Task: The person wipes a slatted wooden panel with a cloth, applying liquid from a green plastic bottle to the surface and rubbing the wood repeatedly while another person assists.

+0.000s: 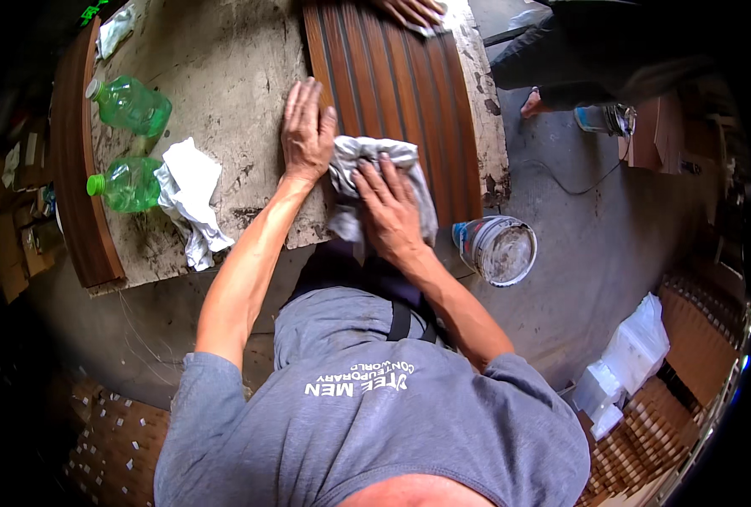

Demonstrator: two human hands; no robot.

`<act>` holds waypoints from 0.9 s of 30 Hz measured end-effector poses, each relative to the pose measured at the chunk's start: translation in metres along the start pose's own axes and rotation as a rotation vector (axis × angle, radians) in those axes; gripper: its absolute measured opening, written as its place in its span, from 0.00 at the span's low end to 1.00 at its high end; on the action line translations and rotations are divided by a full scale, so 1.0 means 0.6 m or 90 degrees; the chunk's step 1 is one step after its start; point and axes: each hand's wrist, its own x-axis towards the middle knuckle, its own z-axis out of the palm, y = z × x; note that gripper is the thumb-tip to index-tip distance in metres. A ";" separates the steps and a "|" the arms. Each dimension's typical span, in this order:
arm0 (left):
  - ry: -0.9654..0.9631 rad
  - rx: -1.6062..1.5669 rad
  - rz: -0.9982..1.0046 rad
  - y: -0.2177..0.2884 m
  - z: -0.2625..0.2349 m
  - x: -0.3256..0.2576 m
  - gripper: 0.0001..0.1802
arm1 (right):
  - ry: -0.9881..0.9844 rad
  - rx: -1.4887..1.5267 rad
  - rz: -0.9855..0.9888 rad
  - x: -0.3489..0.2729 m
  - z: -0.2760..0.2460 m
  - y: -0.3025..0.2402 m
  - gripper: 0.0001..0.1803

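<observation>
A long brown grooved wood panel [392, 93] lies on the worn table, its near end toward me. My right hand [392, 207] holds a crumpled grey-white rag [363, 152] against the panel's near end, fingers spread over the cloth. Flat along the panel's left edge rests my left hand [308, 135], fingers extended and holding nothing. At the panel's far end another person's hand [411, 10] is on a white cloth [437, 21].
Two green bottles [139, 106] and a white cloth [191, 182] lie on the table's [223, 76] left side, beside a brown board [84, 186]. A paint-smeared bucket [502, 251] stands near the right corner. Another person's leg and a second bucket [603, 119] are farther right.
</observation>
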 end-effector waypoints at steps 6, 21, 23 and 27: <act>-0.119 0.133 0.074 0.011 0.004 0.000 0.30 | 0.114 -0.052 0.061 0.122 -0.045 0.163 0.27; -0.048 0.115 0.036 0.001 0.009 0.004 0.25 | 0.005 0.216 -0.062 -0.005 -0.047 0.078 0.23; -0.033 0.109 0.050 0.003 0.010 0.007 0.25 | -0.037 0.336 0.025 -0.024 -0.065 0.077 0.20; 0.005 0.017 -0.061 0.022 -0.012 -0.002 0.28 | -0.021 1.104 0.490 0.008 -0.102 0.102 0.17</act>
